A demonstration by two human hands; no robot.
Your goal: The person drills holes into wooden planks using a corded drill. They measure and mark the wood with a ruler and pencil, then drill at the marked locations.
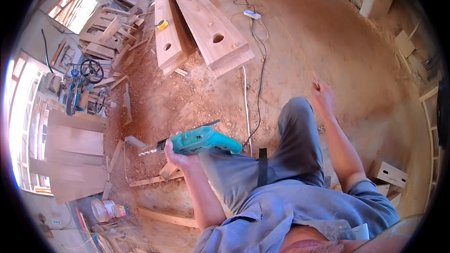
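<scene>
My left hand [175, 155] is closed around the front of a teal corded power drill [199, 140], which lies over my left thigh. A drill bit [149, 152] is fitted in its chuck and points left. Behind the drill, a thin dark strip [209, 123] slants up to the right; I cannot tell whether it belongs to the drill. My right hand [322, 94] is held out beyond my right knee, apart from the drill. Its fingers are drawn together, and whatever may be between them is too small to make out.
Two long thick timber planks [225, 42], each with a round hole, lie ahead; a yellow tape measure [162, 24] rests on the left one. A power strip [252, 14] and black cord [264, 61] cross the dusty floor. Scrap wood [112, 33] and sheets [75, 136] line the left wall.
</scene>
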